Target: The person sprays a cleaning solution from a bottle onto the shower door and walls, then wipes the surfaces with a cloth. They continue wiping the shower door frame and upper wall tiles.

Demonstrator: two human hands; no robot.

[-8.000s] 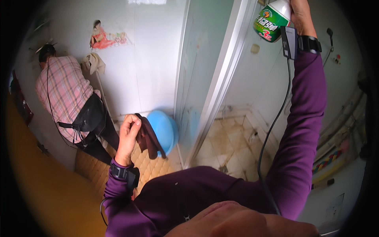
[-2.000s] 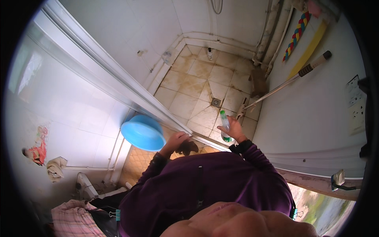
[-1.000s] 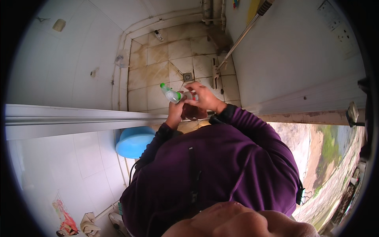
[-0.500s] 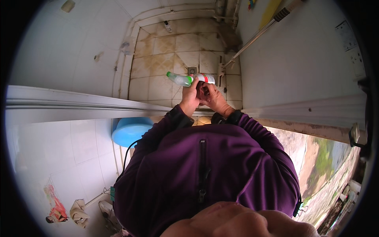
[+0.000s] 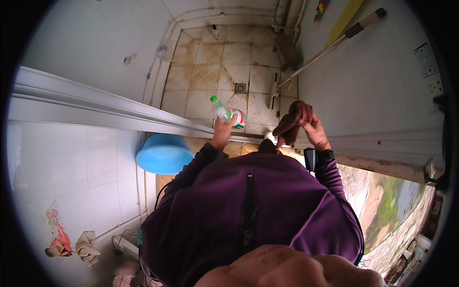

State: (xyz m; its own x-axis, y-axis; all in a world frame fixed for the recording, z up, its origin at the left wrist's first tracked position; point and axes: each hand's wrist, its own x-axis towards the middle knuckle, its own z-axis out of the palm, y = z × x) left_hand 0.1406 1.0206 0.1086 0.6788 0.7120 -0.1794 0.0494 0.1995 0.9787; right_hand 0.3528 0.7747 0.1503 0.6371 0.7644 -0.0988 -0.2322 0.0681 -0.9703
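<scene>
Left hand (image 5: 223, 133) was up around 11 o'clock from the chest (image 5: 249, 205), curled in a grip, with the left forearm (image 5: 184, 174) angled toward 1 or 2. Right hand (image 5: 313, 132) sat at 1 o'clock, clenched too, and the right forearm (image 5: 332, 176) kinda pointed at 11.

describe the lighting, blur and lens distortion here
Head view: corners fall to black and the white door rail bows; head view: the brown cloth in the right hand looks dark; head view: the mottled surface at lower right is bright, the pink plaid fabric at lower left blurred.
</scene>
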